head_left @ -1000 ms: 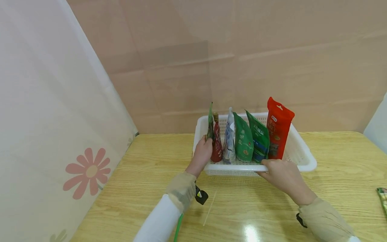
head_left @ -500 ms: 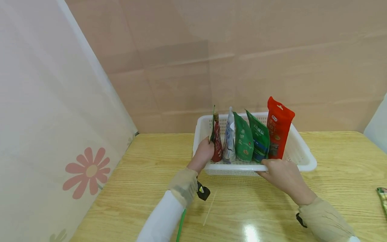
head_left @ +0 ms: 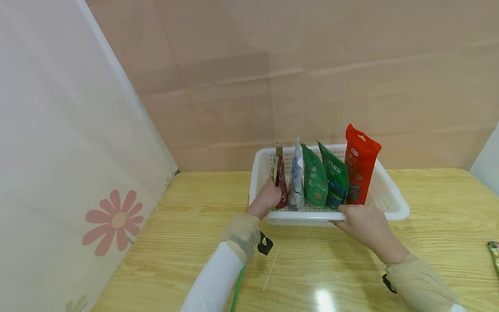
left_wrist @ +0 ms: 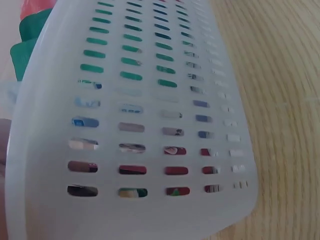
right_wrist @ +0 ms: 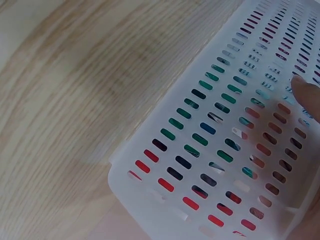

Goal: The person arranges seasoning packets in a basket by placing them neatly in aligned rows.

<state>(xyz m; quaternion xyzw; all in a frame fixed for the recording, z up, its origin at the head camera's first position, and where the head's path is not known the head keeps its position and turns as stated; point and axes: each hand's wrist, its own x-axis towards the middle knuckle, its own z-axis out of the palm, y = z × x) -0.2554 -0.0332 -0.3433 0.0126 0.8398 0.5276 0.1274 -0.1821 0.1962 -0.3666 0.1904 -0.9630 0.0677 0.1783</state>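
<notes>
In the head view a white plastic basket (head_left: 304, 216) holds a row of upright packets. My left hand (head_left: 269, 197) reaches over its left front corner and holds a thin green packet (head_left: 274, 165), seen nearly edge-on; the fingertips are mostly hidden. Right beside it stands a red bottle-shaped package (head_left: 282, 190) with a brownish top. Further right come a white-and-blue bag (head_left: 296, 182), two green bags, one plain (head_left: 314, 175) and one with a blue band (head_left: 336, 173), and a tall red bag (head_left: 360, 167). My right hand (head_left: 362, 223) grips the front rim, its thumb (right_wrist: 307, 95) against the slotted wall.
The basket stands on a wooden table (head_left: 187, 203) against a brown backdrop (head_left: 218, 86). A flower-print white curtain (head_left: 58, 130) hangs at the left. A green cord (head_left: 238, 286) runs beneath my left forearm. At the far right edge lies another packet (head_left: 494, 253).
My left hand has moved slightly right, lowering the green packet into the basket close against the red bottle-shaped package. My right hand keeps its grip on the rim.
</notes>
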